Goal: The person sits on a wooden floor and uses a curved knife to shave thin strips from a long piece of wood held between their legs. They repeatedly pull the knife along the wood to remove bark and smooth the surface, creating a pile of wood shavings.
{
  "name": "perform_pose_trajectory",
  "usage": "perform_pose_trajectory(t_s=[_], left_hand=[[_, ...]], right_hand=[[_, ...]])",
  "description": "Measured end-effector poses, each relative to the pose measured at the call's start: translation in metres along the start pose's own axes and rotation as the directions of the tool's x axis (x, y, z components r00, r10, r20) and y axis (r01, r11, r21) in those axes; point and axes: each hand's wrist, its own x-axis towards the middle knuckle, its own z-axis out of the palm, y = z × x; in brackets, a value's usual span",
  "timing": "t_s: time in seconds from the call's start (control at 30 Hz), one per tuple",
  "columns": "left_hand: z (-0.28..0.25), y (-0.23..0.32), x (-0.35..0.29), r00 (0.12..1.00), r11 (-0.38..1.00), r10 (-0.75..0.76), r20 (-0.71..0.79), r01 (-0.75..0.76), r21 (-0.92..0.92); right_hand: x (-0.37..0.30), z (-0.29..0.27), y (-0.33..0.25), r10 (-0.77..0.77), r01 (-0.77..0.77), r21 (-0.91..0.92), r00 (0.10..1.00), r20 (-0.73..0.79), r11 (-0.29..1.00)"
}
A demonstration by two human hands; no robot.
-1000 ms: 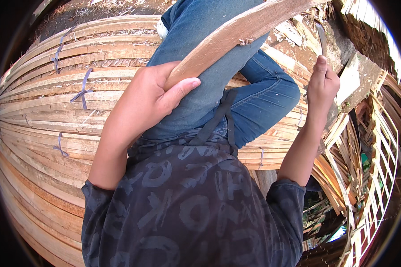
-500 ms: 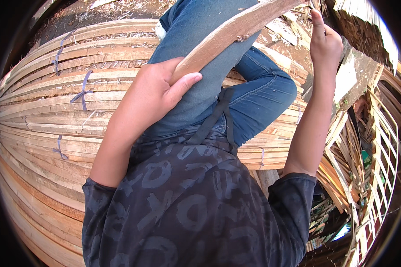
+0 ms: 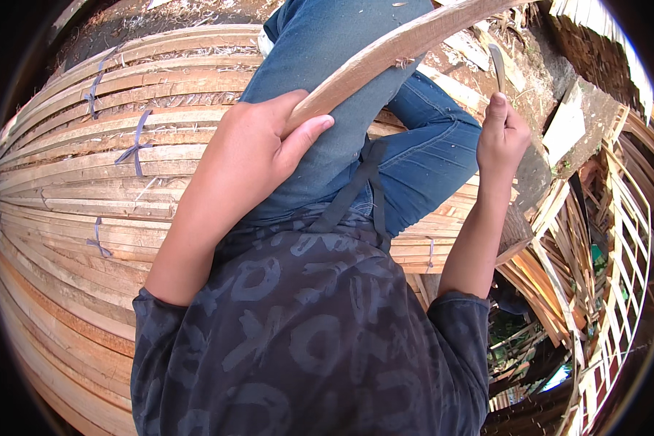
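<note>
Over on the far left we have the stacked bamboo slats (image 3: 73,211), long pale strips lying side by side in bundles and bowing along the rim of the view, with purple ties (image 3: 134,149) knotted round several of them. The stack runs under the person and fills the whole left and lower-left side.

Moving in, here is our left hand (image 3: 258,149), closed around the near end of a long wooden slat (image 3: 392,51). The thumb presses along the slat's lower face, the fingers wrap over the back of it, a firm full grip. The slat rises from that hand up and to the right, crossing above the blue jeans (image 3: 341,109) of the bent legs and running out toward the top edge of the view. A small frayed splinter hangs from its underside about halfway along.

Below the hands, the dark patterned shirt (image 3: 305,341) takes up the bottom middle, and a black strap (image 3: 356,189) runs down across the jeans.

Now to the right: our right hand (image 3: 503,134) is raised in a closed fist around the handle of a knife (image 3: 497,65), its narrow blade pointing straight up. The blade stands just right of the slat and below its upper stretch, near it; whether it touches we cannot tell.

Beyond that hand, at the right edge, loose bamboo offcuts (image 3: 559,240) and a slatted bamboo frame (image 3: 625,240) lie piled on the ground.
</note>
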Motion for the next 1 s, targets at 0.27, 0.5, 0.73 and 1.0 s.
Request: perform_pose_trajectory(t_s=[0.27, 0.5, 0.73, 1.0], left_hand=[[0.007, 0.007, -0.008, 0.991, 0.992, 0.021, -0.131, -0.004, 0.13], [0.011, 0.006, -0.01, 0.98, 0.98, 0.093, -0.178, -0.058, 0.193], [0.012, 0.001, -0.01, 0.976, 0.987, 0.098, -0.194, -0.07, 0.147], [0.011, -0.001, -0.012, 0.974, 0.981, 0.126, -0.19, -0.094, 0.168]], right_hand=[[0.01, 0.003, -0.086, -0.282, 0.33, -0.329, 0.941, 0.186, 0.885], [0.022, -0.001, -0.083, -0.35, 0.401, -0.489, 0.916, 0.197, 0.774], [0.039, -0.001, -0.075, -0.289, 0.336, -0.583, 0.941, 0.175, 0.74], [0.069, -0.017, -0.042, -0.296, 0.259, -0.634, 0.954, 0.049, 0.728]])
